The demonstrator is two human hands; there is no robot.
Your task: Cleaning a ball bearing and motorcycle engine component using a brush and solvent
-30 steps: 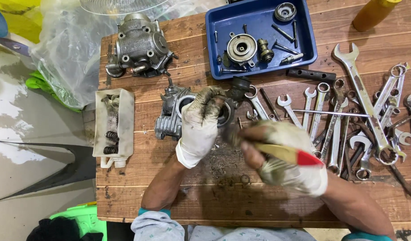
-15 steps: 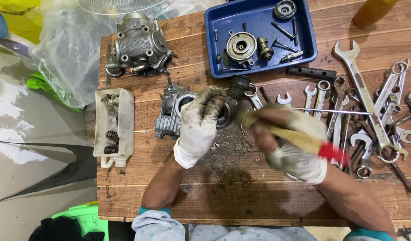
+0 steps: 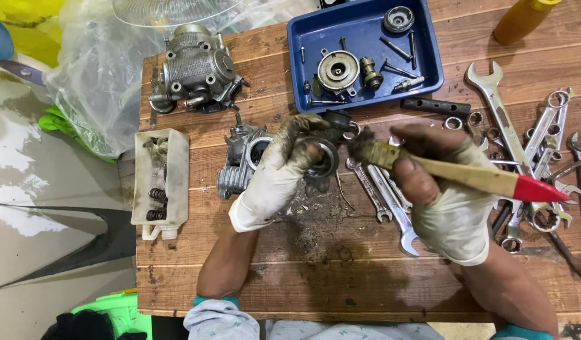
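My left hand (image 3: 279, 171), in a dirty white glove, grips a grey metal engine part (image 3: 243, 162) lying on the wooden table (image 3: 316, 264). My right hand (image 3: 443, 195), gloved too, holds a paintbrush (image 3: 454, 173) with a wooden handle and a red end. The brush bristles touch the round opening of the engine part near my left fingers. Dark grime lies on the wood below the part.
A blue tray (image 3: 429, 69) at the back holds small metal parts and bolts. A second engine casting (image 3: 193, 69) sits at the back left. A white cut container (image 3: 159, 179) with springs is at the left. Several spanners (image 3: 530, 132) lie at the right, a brown bottle (image 3: 520, 19) behind them.
My right hand has swung the brush up and right, so its bristles now meet the engine part and the red end points right. My left hand stays on the part.
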